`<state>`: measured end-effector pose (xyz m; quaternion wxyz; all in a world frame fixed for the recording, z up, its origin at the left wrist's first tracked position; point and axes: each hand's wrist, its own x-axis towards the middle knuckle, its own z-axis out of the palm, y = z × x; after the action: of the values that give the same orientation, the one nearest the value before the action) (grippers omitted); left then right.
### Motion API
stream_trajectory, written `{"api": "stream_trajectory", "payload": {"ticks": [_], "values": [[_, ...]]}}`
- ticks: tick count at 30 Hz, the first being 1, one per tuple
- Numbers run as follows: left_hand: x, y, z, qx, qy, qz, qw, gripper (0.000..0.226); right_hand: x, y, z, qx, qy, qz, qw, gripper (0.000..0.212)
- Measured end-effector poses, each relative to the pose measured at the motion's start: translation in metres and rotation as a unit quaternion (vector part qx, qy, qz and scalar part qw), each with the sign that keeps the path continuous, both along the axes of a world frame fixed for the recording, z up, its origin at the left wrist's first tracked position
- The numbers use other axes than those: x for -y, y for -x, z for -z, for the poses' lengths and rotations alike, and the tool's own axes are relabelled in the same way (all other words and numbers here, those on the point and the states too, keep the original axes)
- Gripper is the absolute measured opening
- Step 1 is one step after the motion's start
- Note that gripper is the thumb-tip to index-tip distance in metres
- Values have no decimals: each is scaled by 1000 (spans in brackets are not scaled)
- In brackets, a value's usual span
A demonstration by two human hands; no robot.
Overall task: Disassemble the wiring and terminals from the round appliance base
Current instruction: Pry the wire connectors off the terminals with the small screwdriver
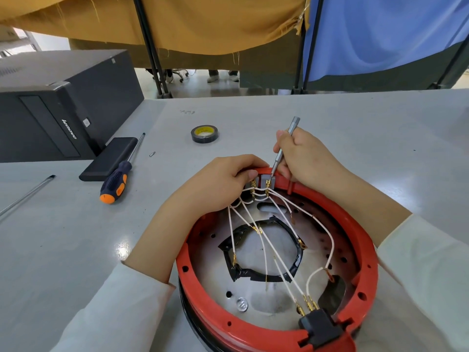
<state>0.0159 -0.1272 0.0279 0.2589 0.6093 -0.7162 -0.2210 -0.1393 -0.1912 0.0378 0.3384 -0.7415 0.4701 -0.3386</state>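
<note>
The round appliance base (360,252) lies open side up near the table's front edge, with a red rim and a metal floor. White wires (264,240) with brass terminals fan from a grey terminal block (266,179) at the far rim down to a black socket (321,326) at the near rim. My left hand (218,185) grips the far rim beside the terminal block, fingers curled over it. My right hand (304,161) holds a slim silver screwdriver (285,143) like a pen, its tip down on the block's right terminal.
A blue and orange screwdriver (118,179) lies left of the base beside a flat black box (109,158). A roll of black tape (204,133) sits beyond the hands. A black computer case (63,105) stands at the far left. A small screw (152,154) and a thin rod (26,195) lie on the table.
</note>
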Motion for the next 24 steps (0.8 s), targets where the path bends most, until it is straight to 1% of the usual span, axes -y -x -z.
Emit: {"api": "stream_trajectory", "payload": {"ticks": [4,7,9,12,15,19,24], "values": [[0,0,0,-3,0,-3,1000,28,-3,2,2,21,-3,-5,1000,32],[0,0,0,-5,0,0,1000,28,-8,4,7,23,58,3,998,30],[-1,0,-1,-4,1,-2,1000,28,-10,4,7,26,72,-4,997,30],[-1,0,-1,-5,3,-3,1000,28,-12,4,7,1,86,-11,996,29],[-2,0,-1,-8,4,-2,1000,28,-12,4,7,-5,102,-2,995,29],[-2,0,-1,-10,1,-3,1000,27,-12,4,6,-5,96,-5,995,29],[-1,0,0,-8,2,-6,1000,28,-4,-1,3,10,32,10,999,32]]}}
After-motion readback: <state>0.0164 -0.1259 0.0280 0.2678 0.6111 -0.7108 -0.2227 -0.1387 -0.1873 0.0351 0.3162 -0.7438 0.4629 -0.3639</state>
